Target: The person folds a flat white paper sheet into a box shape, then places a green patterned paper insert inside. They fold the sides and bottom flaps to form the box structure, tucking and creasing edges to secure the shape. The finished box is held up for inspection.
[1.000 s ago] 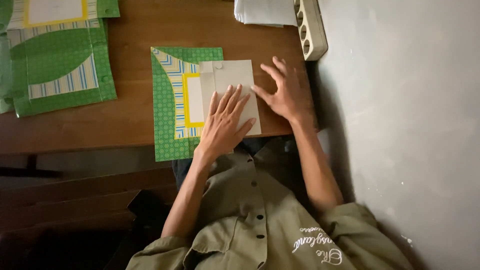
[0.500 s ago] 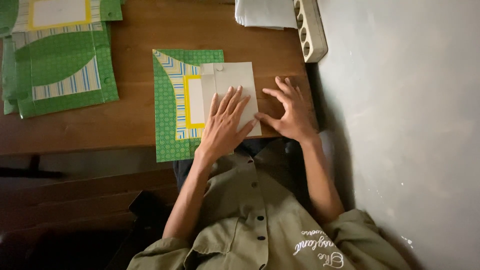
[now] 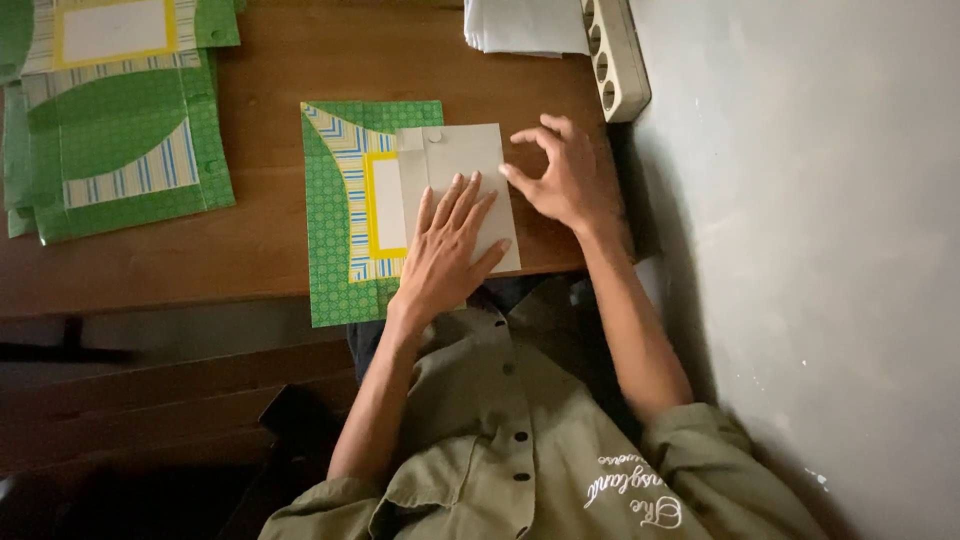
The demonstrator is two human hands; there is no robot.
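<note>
A green patterned paper folder [image 3: 335,240] with striped trim and a yellow-framed white label lies on the brown wooden table [image 3: 270,240], overhanging its near edge. A cream card flap [image 3: 455,160] rests on top of it. My left hand [image 3: 448,250] lies flat on the cream flap, fingers spread. My right hand [image 3: 560,175] sits at the flap's right edge, fingers curled, with the fingertips touching the edge.
More green patterned folders [image 3: 120,140] are stacked at the table's left. A stack of white papers [image 3: 525,25] and a white power strip [image 3: 615,55] lie at the far right corner. A grey wall [image 3: 800,250] runs along the right.
My right hand has moved from flat on the table to the flap's right edge, fingers now curled. The left hand stays pressed on the flap.
</note>
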